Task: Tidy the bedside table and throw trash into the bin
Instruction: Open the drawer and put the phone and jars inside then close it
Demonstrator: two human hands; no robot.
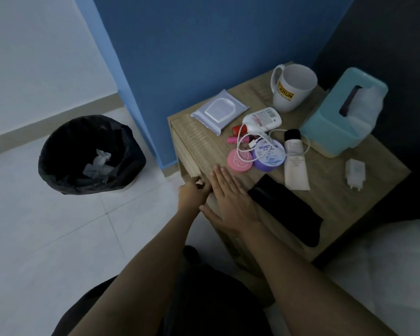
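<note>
Right hand (pixel 228 200) lies flat, fingers spread, sweeping the bedside table (pixel 335 204) edge toward the left hand (pixel 192 190), cupped just below those fingertips around a pale scrap (pixel 200 182), so next, I'd judge, comes carrying it left to the bin (pixel 90 154).

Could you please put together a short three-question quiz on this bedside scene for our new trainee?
1. True or false: the white mug with a yellow label lies on its side.
2. Which lies nearest the flat right hand? A) long black pouch B) white plug adapter C) teal tissue box
3. Fill in: the black-lined round bin on the floor holds crumpled white ____.

Key: 1 false, it stands upright; 2 A; 3 tissue.
</note>
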